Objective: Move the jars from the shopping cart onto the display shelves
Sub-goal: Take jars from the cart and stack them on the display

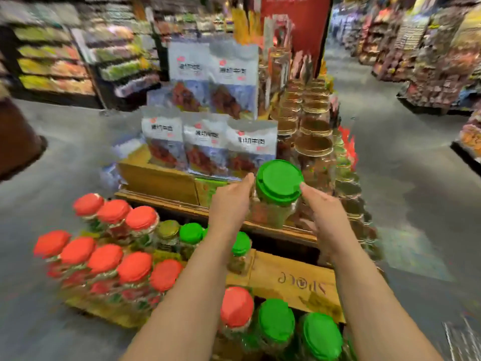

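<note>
Store aisle; green-lidded jar (pixel 278 190) upright between left hand (pixel 229 201), right hand (pixel 322 217).

Clear green-lidded jar (pixel 277 191) tilted over the wooden shelves (pixel 276 229); red- and green-lidded jars (pixel 273 327) upright lower down, cart itself not discernible.

snack bags (pixel 208 142) — stacked upright | cardboard box (pixel 294 280) — printed flap | grey floor (pixel 406 157)

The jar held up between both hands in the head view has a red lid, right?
Not quite. The head view shows the jar held between the left hand and right hand has a green lid, not a red one.
</note>
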`<state>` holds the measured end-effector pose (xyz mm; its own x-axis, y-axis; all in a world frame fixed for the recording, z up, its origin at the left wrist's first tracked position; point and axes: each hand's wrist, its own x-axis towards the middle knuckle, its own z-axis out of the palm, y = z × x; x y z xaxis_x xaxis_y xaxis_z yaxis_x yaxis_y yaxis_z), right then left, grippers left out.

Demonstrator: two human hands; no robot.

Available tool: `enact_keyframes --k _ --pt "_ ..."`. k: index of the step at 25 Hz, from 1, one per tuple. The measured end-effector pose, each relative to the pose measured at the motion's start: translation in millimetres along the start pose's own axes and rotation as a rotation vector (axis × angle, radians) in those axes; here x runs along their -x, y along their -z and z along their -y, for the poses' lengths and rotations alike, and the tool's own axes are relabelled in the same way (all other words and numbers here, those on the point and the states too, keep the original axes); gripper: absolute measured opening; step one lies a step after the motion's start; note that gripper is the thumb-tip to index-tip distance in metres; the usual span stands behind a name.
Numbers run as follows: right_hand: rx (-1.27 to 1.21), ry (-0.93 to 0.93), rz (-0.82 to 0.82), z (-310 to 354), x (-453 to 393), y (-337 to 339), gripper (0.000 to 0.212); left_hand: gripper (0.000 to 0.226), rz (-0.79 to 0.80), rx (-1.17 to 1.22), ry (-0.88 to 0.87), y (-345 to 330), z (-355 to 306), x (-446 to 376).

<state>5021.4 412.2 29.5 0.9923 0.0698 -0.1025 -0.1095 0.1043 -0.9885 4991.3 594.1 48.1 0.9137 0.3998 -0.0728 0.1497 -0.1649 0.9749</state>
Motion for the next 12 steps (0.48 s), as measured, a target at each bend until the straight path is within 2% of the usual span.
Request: enact_keyframes --k 3,7,10,12 --pt "0.007 -0.042 0.131 -23.1 -19.3 -67.4 0.044 0.066 -0.134 0.02 0.068 57.7 22.8 -23.7" --pt "0.035 -0.085 0.212 -54.4 -43.7 -145.2 0.069 0.058 -0.225 0.034 0.121 115.2 70.7 -72.2" --pt "0.029 -0.142 0.207 -86.0 -67.3 -200.8 0.049 0.058 -0.216 0.014 0.168 156.4 109.3 -116.6" --pt "0.067 -0.189 0.177 -106.8 -83.5 -235.9 0.053 0.058 -0.167 0.032 0.223 179.9 130.3 -144.9"
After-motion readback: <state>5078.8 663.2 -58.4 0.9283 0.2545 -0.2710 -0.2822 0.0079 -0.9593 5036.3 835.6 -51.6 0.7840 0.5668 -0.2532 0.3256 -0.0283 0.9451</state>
